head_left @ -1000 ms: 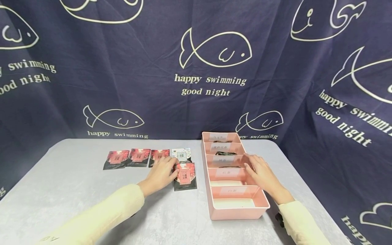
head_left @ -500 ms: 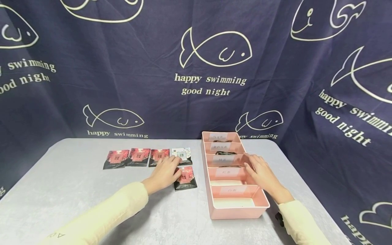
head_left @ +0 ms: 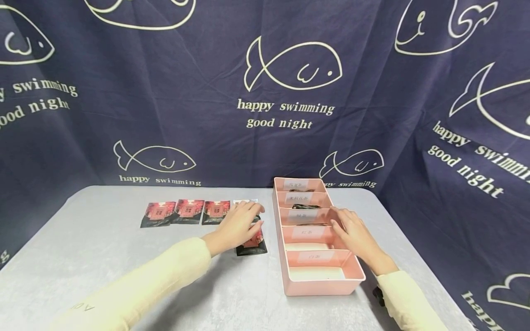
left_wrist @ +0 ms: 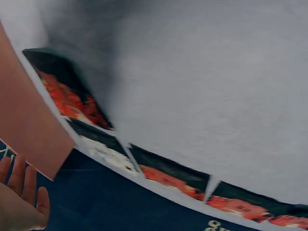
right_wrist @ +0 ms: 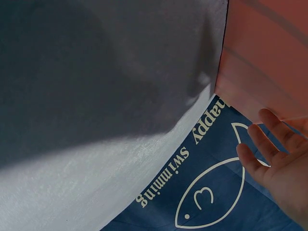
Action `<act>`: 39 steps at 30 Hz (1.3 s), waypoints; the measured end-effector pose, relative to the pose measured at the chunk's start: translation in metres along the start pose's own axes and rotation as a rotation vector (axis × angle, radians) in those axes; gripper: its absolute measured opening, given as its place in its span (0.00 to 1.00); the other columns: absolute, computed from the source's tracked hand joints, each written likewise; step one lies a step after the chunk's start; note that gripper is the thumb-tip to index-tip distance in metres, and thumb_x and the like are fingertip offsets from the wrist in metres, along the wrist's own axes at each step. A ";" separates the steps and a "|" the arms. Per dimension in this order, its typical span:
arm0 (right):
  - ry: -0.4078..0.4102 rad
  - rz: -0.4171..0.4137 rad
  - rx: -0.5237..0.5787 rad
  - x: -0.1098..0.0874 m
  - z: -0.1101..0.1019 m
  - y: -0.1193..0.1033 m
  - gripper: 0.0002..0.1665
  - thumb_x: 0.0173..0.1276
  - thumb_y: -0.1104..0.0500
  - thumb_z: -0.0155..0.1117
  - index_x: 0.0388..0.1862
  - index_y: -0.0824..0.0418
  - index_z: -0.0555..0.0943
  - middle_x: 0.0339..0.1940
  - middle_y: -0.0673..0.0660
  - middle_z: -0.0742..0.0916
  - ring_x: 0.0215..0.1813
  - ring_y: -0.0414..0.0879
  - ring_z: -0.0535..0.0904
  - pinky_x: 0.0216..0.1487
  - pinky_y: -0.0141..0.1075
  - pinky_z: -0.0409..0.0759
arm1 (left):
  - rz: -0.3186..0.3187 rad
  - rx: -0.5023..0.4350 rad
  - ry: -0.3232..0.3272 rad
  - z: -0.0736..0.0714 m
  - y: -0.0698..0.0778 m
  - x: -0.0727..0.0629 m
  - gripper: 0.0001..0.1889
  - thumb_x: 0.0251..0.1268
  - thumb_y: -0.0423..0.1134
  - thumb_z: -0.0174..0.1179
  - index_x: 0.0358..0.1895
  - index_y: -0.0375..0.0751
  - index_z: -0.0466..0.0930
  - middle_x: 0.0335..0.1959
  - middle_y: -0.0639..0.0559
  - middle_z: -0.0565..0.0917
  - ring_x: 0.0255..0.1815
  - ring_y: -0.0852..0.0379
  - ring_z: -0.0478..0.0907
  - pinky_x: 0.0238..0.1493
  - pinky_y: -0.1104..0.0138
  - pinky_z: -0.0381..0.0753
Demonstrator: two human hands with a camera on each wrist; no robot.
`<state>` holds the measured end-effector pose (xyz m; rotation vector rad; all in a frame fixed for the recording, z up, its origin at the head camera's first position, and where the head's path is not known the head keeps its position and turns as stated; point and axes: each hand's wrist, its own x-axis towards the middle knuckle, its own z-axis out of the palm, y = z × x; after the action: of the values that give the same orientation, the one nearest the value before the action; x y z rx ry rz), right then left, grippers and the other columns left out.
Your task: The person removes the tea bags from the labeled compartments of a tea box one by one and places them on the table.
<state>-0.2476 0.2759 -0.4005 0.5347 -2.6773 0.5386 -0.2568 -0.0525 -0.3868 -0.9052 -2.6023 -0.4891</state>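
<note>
My left hand hovers over two tea sachets with its fingers relaxed, holding nothing. Partly hidden beneath it are a white floral sachet at the back and a red-and-black sachet in front. Three more red-and-black sachets lie in a row to the left. A pink divided box stands at the right, each compartment carrying a white label. My right hand rests at the box's right rim, its fingers loosely extended in the right wrist view.
Dark packets sit in the back compartments of the box; the two front ones show a bare bottom. The grey table ends at a navy curtain printed with fish.
My left hand has shifted right and lifted over the front red sachet and the white one, now covering more of both. The sachets stay in place, and my right hand keeps its position.
</note>
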 end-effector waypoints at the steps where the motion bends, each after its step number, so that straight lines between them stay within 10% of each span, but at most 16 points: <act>1: -0.001 0.000 0.000 0.000 0.000 0.000 0.25 0.68 0.56 0.50 0.59 0.69 0.68 0.51 0.65 0.79 0.57 0.62 0.69 0.57 0.57 0.63 | 0.011 -0.012 0.005 0.000 0.003 0.002 0.12 0.63 0.43 0.52 0.48 0.47 0.72 0.43 0.54 0.78 0.47 0.53 0.73 0.50 0.56 0.69; 27: 0.027 -0.029 0.009 0.000 0.000 0.000 0.24 0.67 0.58 0.51 0.58 0.70 0.69 0.49 0.65 0.80 0.56 0.62 0.70 0.57 0.56 0.63 | 0.233 0.083 0.009 0.026 0.049 0.042 0.12 0.60 0.45 0.55 0.47 0.51 0.75 0.44 0.58 0.79 0.45 0.58 0.72 0.47 0.63 0.67; 39: 0.025 -0.019 0.011 0.000 0.000 0.001 0.25 0.67 0.57 0.51 0.58 0.70 0.69 0.50 0.65 0.80 0.55 0.62 0.71 0.56 0.57 0.64 | 0.199 0.131 -0.069 0.031 0.057 0.049 0.08 0.62 0.44 0.54 0.43 0.53 0.78 0.42 0.61 0.82 0.45 0.59 0.73 0.45 0.64 0.66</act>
<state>-0.2477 0.2762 -0.4011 0.5521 -2.6444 0.5507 -0.2622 0.0284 -0.3813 -1.1382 -2.5342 -0.2361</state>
